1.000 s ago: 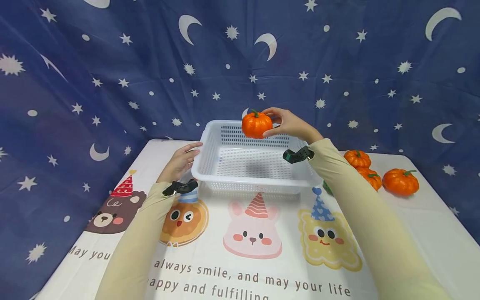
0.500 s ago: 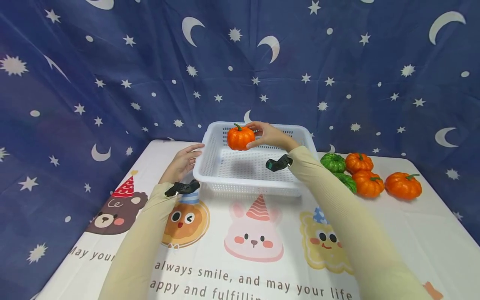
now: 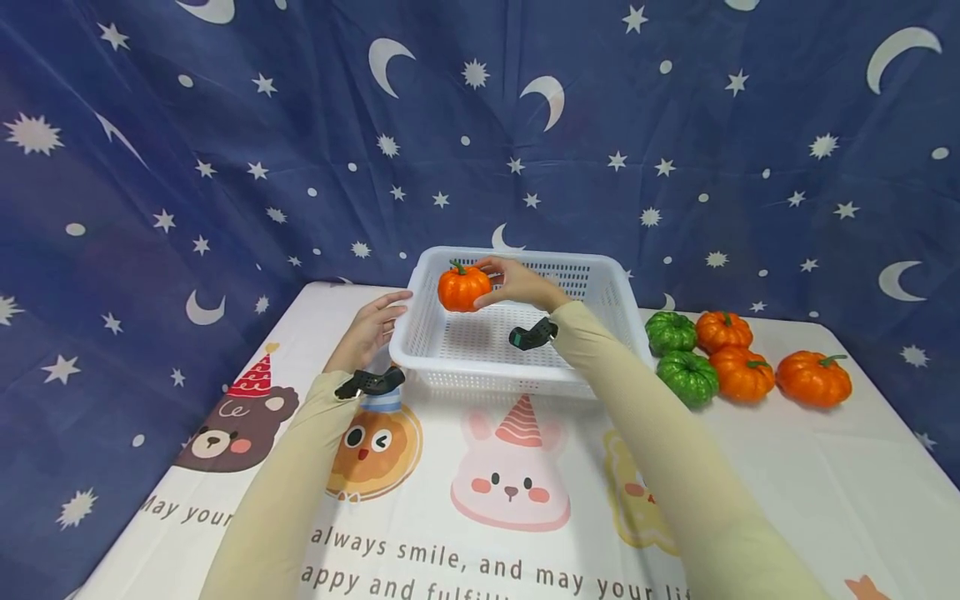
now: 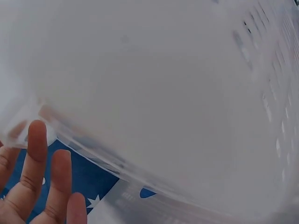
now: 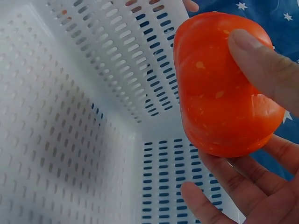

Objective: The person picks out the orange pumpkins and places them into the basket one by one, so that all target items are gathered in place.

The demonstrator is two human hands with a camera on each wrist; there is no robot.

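Observation:
My right hand [image 3: 521,285] grips a small orange pumpkin [image 3: 461,289] with a green stem, above the left end of a white plastic basket [image 3: 495,373]. In the right wrist view, the thumb [image 5: 257,58] lies across one side of the pumpkin and fingers curl under the other. The basket's slotted walls and perforated floor show behind it. My left hand [image 3: 371,327] is at the basket's left end, its fairly straight fingers [image 4: 36,144] right at the rim in the left wrist view.
Right of the basket, two green pumpkins [image 3: 687,379] sit beside two orange pumpkins [image 3: 741,373]. Another orange pumpkin [image 3: 813,379] lies further right. A white cartoon-printed cloth [image 3: 420,533] covers the table, and a blue star-patterned curtain [image 3: 450,100] hangs close behind the basket.
My right hand has carried the orange pumpkin leftward and lower, to over the basket's left end. The green pumpkins have come into view from behind the right arm. The left hand stays at the rim.

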